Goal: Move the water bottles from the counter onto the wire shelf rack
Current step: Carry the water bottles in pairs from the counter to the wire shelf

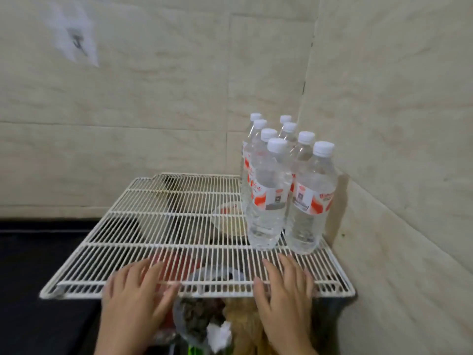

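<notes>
you have eight water bottles standing upright on the wire shelf rack, packed in two rows of four at the rack's far right corner, close to the tiled walls. the caps are all on, and the two front bottles stand a little way back from the rack's front edge. the strip of dark tabletop showing to the left of the rack carries no bottle, so the moving looks done or nearly so, though much of the tabletop is out of view and you may have more waiting there. the left and middle of the rack are bare wire, so there is room for any that remain. your left hand lies flat on the rack's front edge, left of its middle, fingers straight and spread over the wires, grasping nothing. your right hand lies the same way on the front edge toward the rack's right end, fingers straight and released, empty too. the bottles are apart from both hands: the front pair stands just beyond your right fingertips, farther back on the rack, with a few bare wires between, and well to the right of your left fingers. a jumble of things sits beneath the rack's front edge, too blurred to name.
</notes>
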